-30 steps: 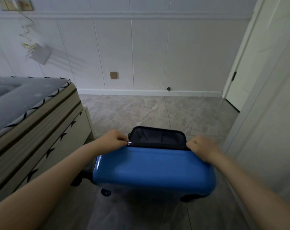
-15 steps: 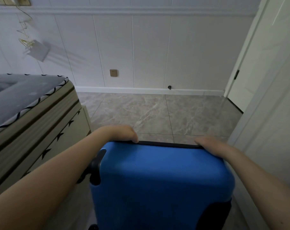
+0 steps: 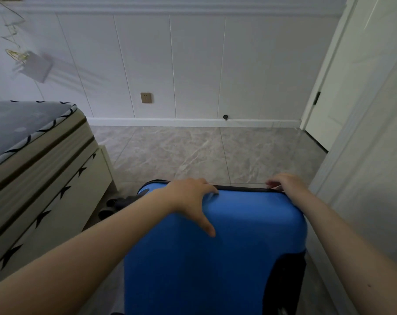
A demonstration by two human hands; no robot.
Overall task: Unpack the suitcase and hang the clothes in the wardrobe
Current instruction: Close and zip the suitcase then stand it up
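Observation:
A blue hard-shell suitcase (image 3: 238, 258) fills the lower middle of the head view, its blue shell turned up toward me and a black zip rim along its top edge. My left hand (image 3: 188, 198) rests flat on the upper left of the shell, fingers spread along the top edge and thumb pointing down. At the upper right corner, my right hand (image 3: 286, 185) curls its fingers over the black rim; the fingertips are blurred. The inside of the suitcase and any clothes are hidden behind the shell.
A bed (image 3: 33, 155) with a grey mattress and a beige frame stands close on the left, the suitcase wheels (image 3: 115, 205) beside it. A white panel (image 3: 375, 167) rises on the right and a white door (image 3: 343, 87) behind it. Grey tiled floor (image 3: 204, 155) reaches the wall.
The blue shell has swung up toward me, hiding the dark lining seen one second ago. My left hand has shifted from gripping the edge to lying on the shell.

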